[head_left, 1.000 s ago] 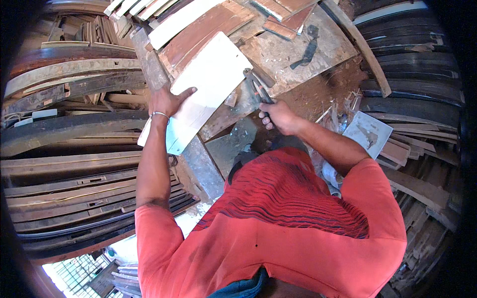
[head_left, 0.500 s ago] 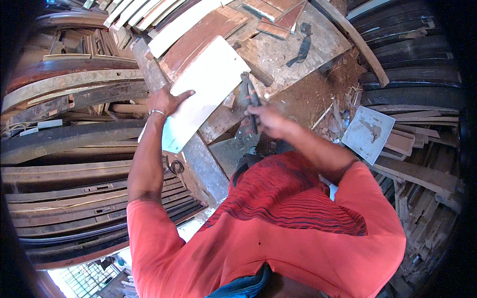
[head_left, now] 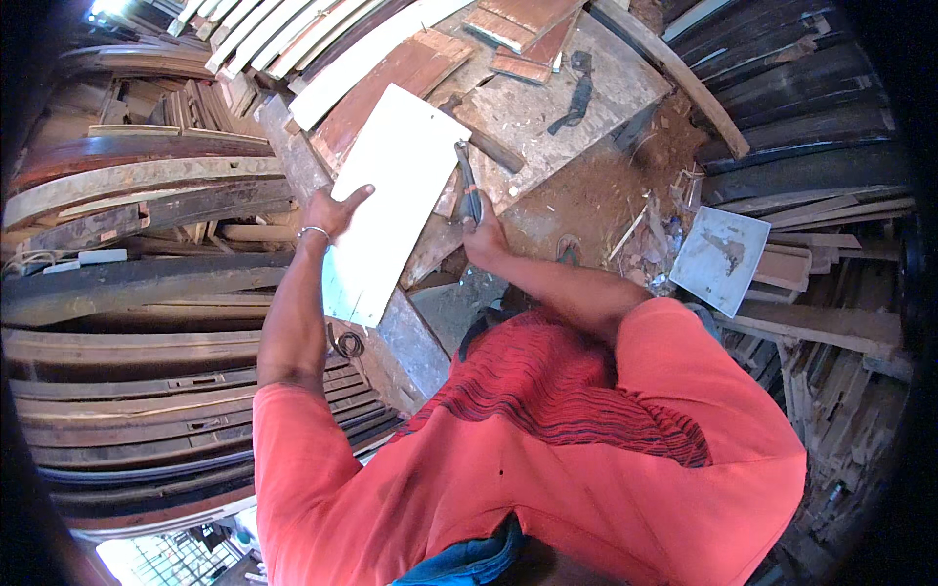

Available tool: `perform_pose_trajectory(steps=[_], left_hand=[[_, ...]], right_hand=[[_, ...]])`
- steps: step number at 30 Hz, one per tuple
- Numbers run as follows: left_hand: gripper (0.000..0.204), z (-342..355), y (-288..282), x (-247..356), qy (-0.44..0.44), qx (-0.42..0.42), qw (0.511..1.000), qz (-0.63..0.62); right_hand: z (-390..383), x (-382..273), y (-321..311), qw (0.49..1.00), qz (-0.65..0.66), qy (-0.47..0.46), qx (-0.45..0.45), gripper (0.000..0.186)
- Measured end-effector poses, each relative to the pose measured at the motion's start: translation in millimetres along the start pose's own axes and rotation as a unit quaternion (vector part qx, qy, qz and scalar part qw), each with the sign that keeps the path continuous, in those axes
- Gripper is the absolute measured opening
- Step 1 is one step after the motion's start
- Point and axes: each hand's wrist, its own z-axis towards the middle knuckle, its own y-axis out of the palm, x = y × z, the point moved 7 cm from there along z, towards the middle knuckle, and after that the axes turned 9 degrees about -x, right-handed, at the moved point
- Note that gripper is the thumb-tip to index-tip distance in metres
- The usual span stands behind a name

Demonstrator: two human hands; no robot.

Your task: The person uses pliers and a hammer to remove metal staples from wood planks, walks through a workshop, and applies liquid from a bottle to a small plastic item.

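Note:
A white rectangular board (head_left: pixel 396 195) lies at a slant over the workbench. My left hand (head_left: pixel 330 215) grips its left edge, with the thumb on top and the fingers mostly hidden beyond the edge. In my right hand (head_left: pixel 484 239) is a pair of pincers (head_left: pixel 469 181) with dark handles and reddish patches. The fingers are wrapped round the handles, and the jaws are at the board's upper right corner. Whether the jaws hold anything there is too small to tell.
Brown boards (head_left: pixel 391 93) and a dark strap-like thing (head_left: pixel 576 93) lie on the wooden workbench (head_left: pixel 625 83). Stacked planks (head_left: pixel 137 347) line the left, and dark timbers (head_left: pixel 811 98) the right. A pale square panel (head_left: pixel 721 262) rests at right. A coiled dark cord (head_left: pixel 349 344) hangs near the bench.
The pincers and my right hand have moved left, with the jaws still at the board's corner. The board has turned slightly more upright, my left hand still on its edge.

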Motion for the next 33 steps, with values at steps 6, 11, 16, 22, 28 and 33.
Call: perform_pose_trajectory(steps=[6,11,16,22,28,33], left_hand=[[0.094,-36,-13,35,0.006,0.066,0.994,0.082],[0.098,-36,-15,39,0.010,0.066,0.996,0.053],[0.090,-22,-10,21,0.026,0.025,0.999,-0.016],[0.092,-20,-17,30,0.025,0.044,0.999,0.015],[0.091,-21,-9,34,0.018,0.054,0.997,0.056],[0.094,-2,2,12,-0.016,0.024,0.993,0.111]], right_hand=[[39,-36,-58,0.757,0.381,0.454,-0.276,0.034],[56,-6,-55,0.827,0.194,0.407,-0.337,0.027],[11,6,2,0.946,0.064,0.223,-0.227,0.065],[-18,25,26,0.989,0.079,0.103,-0.071,0.069],[-57,45,-120,0.975,0.068,0.198,-0.075,0.060],[-156,167,-224,0.954,-0.171,0.228,0.094,0.056]])
